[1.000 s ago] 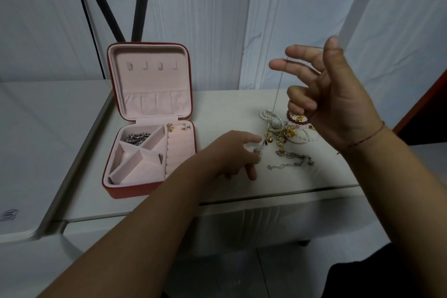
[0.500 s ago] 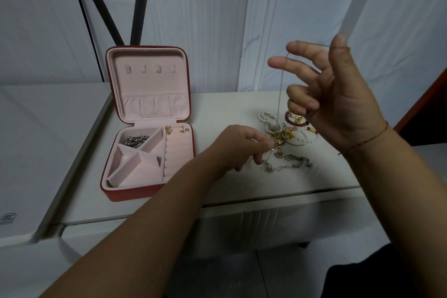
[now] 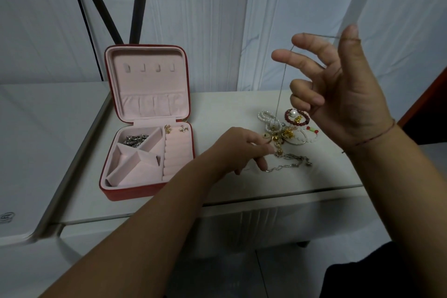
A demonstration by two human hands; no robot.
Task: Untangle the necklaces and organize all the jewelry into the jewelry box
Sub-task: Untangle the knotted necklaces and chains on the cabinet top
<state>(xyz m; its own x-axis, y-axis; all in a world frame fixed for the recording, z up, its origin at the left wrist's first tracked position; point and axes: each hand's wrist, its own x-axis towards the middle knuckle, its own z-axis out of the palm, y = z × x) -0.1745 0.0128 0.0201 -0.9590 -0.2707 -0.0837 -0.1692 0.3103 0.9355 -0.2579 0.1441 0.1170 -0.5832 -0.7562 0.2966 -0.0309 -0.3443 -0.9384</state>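
An open red jewelry box (image 3: 135,193) with pink lining stands on the white table (image 3: 217,109). One compartment holds silver pieces (image 3: 135,140), and two small earrings (image 3: 174,129) sit by the ring rolls. Right of the box lies a tangled jewelry pile (image 3: 286,135) with a pearl strand (image 3: 264,116), a red bead bracelet (image 3: 298,117) and a silver chain (image 3: 290,161). My right hand (image 3: 343,94) is raised with fingers spread; a thin chain (image 3: 280,89) is draped over its thumb and index finger and hangs taut to the pile. My left hand (image 3: 237,150) pinches the tangle at the chain's lower end.
Black stand legs (image 3: 137,0) rise behind the box against white draped sheeting. A second white surface (image 3: 36,140) adjoins the table on the left. The table's front edge runs just below my left wrist.
My left hand has moved right and slightly away from me, into the pile's left side. My right hand has stayed raised with the chain over it.
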